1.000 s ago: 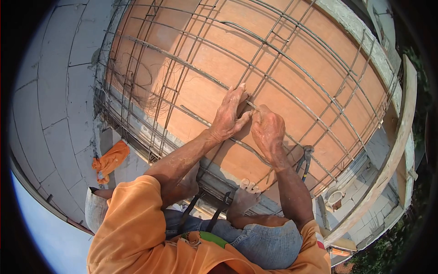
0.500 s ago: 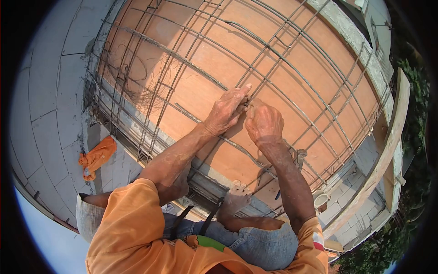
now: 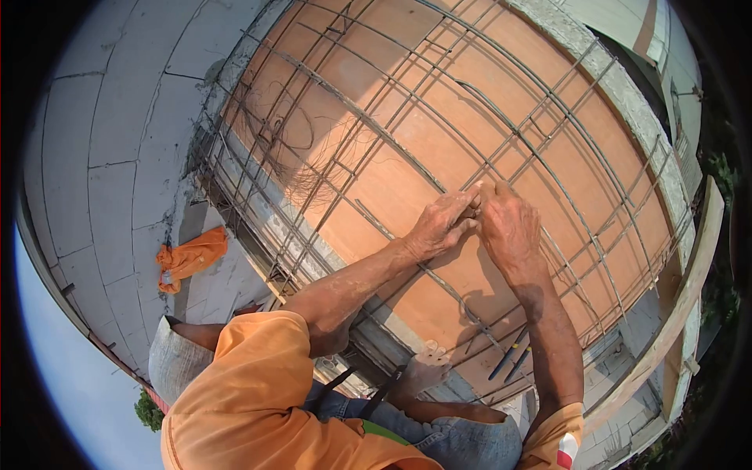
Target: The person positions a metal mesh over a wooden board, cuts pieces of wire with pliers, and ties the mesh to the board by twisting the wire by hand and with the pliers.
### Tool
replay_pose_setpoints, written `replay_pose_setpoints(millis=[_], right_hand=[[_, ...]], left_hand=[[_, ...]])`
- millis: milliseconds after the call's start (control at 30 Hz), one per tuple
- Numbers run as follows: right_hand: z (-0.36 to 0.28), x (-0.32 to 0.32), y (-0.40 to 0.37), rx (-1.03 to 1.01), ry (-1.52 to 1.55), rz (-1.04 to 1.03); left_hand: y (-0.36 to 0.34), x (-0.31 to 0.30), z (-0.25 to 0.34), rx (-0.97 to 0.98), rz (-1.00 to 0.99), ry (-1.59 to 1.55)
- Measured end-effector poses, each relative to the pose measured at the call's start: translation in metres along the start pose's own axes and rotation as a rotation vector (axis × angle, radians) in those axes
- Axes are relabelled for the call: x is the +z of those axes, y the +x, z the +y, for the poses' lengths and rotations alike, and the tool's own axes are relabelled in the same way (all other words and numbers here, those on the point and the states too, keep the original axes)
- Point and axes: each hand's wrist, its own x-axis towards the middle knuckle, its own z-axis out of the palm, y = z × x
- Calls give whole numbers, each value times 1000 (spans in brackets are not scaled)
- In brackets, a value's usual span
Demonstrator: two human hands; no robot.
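Note:
My left hand and my right hand meet over a crossing of the steel bar grid, fingertips pinched close together. What the fingers hold is too small and hidden to name. Below the grid lies an orange-brown panel. Loose thin wires lie tangled on the bars at the left. A tool with dark blue handles rests on the grid beside my right forearm.
An orange cloth lies on the grey block wall at the left. My bare foot is at the panel's near edge. A concrete edge and a curved wooden plank bound the right side.
The view has shifted, so the grid and cloth appear farther right. My hands remain together at the bars, with my right fingers now less tightly curled. The blue-handled tool shows more fully.

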Motion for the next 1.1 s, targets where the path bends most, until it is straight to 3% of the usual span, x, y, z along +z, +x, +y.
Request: replay_pose_setpoints(millis=[67, 133, 300, 400, 600, 667, 767, 900, 967, 1033, 1100], right_hand=[[13, 2, 7, -83, 8, 18], [26, 6, 10, -67, 19, 22], [48, 16, 2, -10, 73, 22], [43, 12, -14, -16, -89, -48], [26, 1, -41, -176, -73, -185], [20, -3, -42, -203, 237, -195], [13, -16, -30, -126, 317, -256], [19, -29, -55, -138, 95, -244], [8, -49, -67, -335, -58, 254], [10, -57, -100, -198, 75, 277], [22, -62, -159, -6, 165, 274]], left_hand=[[-4, 5, 5, -64, -27, -45], [-4, 4, 6, -257, -81, -156], [-3, 7, 6, -209, -42, -165], [-5, 8, 6, -266, -44, -225], [-4, 7, 0, -135, 44, -154], [-4, 7, 0, -133, 9, -175], [-4, 4, 3, -182, -5, -176], [-1, 3, 8, -221, -35, -221], [1, 2, 11, -256, -39, -189], [2, 0, 14, -228, -41, -125], [2, 3, 16, -335, -90, -147]])
